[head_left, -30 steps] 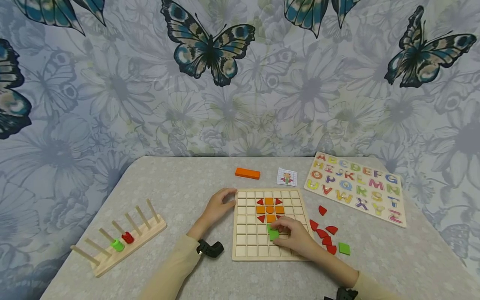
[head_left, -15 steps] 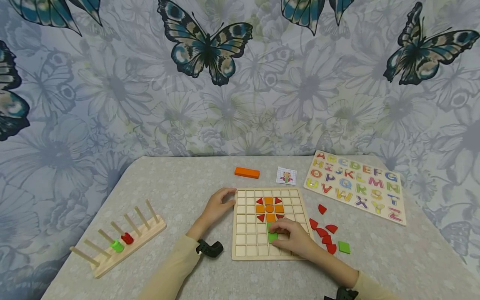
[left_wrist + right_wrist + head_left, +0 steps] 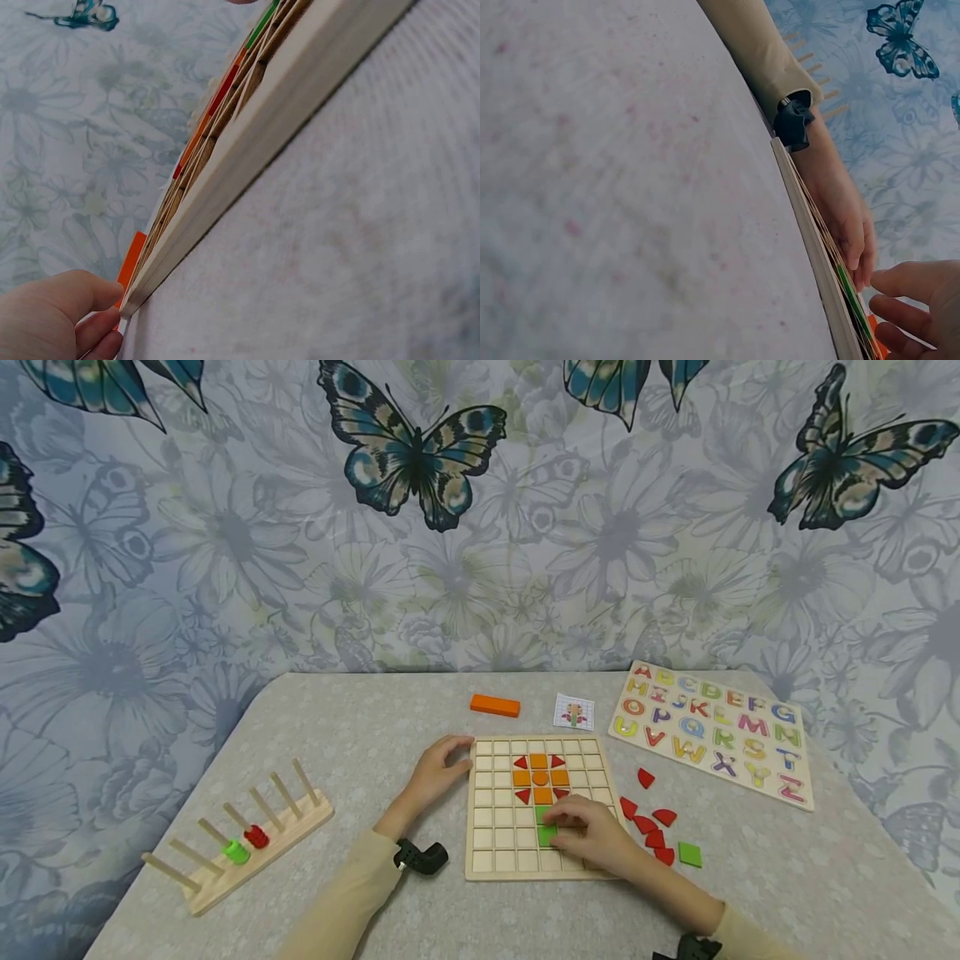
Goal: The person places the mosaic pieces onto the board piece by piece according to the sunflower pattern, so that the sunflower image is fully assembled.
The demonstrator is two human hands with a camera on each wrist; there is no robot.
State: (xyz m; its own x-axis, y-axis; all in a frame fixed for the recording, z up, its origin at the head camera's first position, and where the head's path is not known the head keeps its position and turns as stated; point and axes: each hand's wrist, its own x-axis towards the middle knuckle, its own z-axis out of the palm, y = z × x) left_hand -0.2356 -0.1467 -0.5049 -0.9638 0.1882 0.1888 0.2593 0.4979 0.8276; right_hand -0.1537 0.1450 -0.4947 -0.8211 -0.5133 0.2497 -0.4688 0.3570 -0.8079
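Note:
A wooden grid board (image 3: 493, 838) lies on the table, holding orange squares (image 3: 538, 762), an orange circle (image 3: 540, 778) and red triangles (image 3: 521, 762). Below them, two green squares (image 3: 546, 837) sit in neighbouring cells. My right hand (image 3: 596, 837) hovers close over these, thumb and fingers apart and partly covering the upper one; in the right wrist view I see its fingers (image 3: 901, 280) loosely bent with nothing held. At the board's upper left corner my left hand (image 3: 430, 777) touches the edge, its fingers relaxed. The left wrist view shows its thumb and fingers (image 3: 82, 296) at that corner.
Several red pieces (image 3: 644, 825) and a green square (image 3: 690, 854) lie right of the board. Behind are an orange bar (image 3: 495, 705) and a pattern card (image 3: 573, 712). An alphabet board (image 3: 712, 735) lies back right; a peg stand (image 3: 255, 852) stands left.
My right hand's fingers have drawn slightly apart and right, off the lower green square, which now shows more plainly in its cell. The left hand keeps its place.

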